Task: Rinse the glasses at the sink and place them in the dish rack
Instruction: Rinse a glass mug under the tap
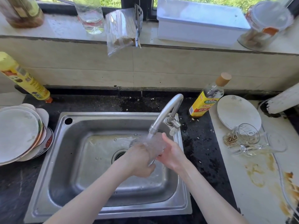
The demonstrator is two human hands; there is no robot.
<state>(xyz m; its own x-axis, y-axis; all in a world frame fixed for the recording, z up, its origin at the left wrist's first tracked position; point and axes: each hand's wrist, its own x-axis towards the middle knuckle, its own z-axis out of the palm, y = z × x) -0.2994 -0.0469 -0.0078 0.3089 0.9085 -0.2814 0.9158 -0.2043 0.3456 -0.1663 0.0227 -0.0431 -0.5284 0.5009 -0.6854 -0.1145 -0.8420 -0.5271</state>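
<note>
A clear glass (154,145) lies tilted under the running tap (165,113), over the steel sink (68,159). My left hand (139,160) grips its lower end and my right hand (172,152) cups its right side. Water splashes over the glass and blurs it. On the white surface to the right, a clear glass mug (242,136) with a brown pattern lies on its side, and another clear glass (273,143) lies next to it. No dish rack shows in this view.
Stacked plates (21,133) sit left of the sink. A yellow-labelled bottle (207,97) and a white plate (237,112) stand right of the tap. A yellow bottle (24,78) leans at the left. Jars, a bag and a white box line the windowsill.
</note>
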